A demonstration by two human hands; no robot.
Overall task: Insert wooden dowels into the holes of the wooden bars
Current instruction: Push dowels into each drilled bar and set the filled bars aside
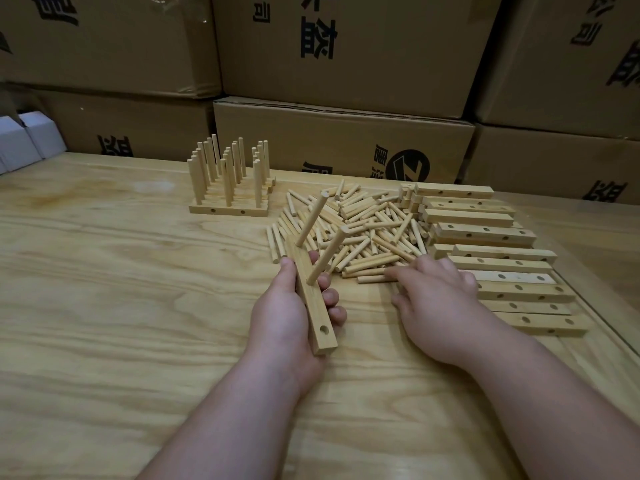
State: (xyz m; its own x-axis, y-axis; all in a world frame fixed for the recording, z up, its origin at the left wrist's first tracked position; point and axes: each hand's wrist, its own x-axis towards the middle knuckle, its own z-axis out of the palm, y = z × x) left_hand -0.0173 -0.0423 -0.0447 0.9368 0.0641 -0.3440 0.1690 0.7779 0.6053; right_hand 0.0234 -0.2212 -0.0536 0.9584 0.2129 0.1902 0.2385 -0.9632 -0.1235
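From the head camera, the left hand [287, 306] is wrapped around a wooden bar [311, 299], thumb on the bar's left face and fingers curled round its right, holding it above the table [121, 289] with the drilled face turned up. Two dowels already stand in it: one [311, 218] in the far hole, one [327, 254] in the middle hole, both leaning away and to the right. The near hole [324, 329], close to the palm, is empty.

The right hand [436, 296] lies flat just right of the left, fingers extended toward the near edge of the loose dowel pile [353, 230], fingertips touching a dowel [375, 278] that lies crosswise; it grips nothing that I can see.

The step in hand looks like fetching the third dowel. Done well, I judge it means pinching one dowel alone near its end, lining it square with the empty hole, and pressing straight down while the left hand keeps the bar level.

The dowels are smooth, pale, round rods with cut ends. The bars are square-section sticks of the same light wood; undrilled-side and drilled faces show in the stack of bars [498, 258] beyond the right hand. Finished bars [228, 181] with upright dowels stand beyond the left hand. Cardboard boxes [346, 57] rise behind.
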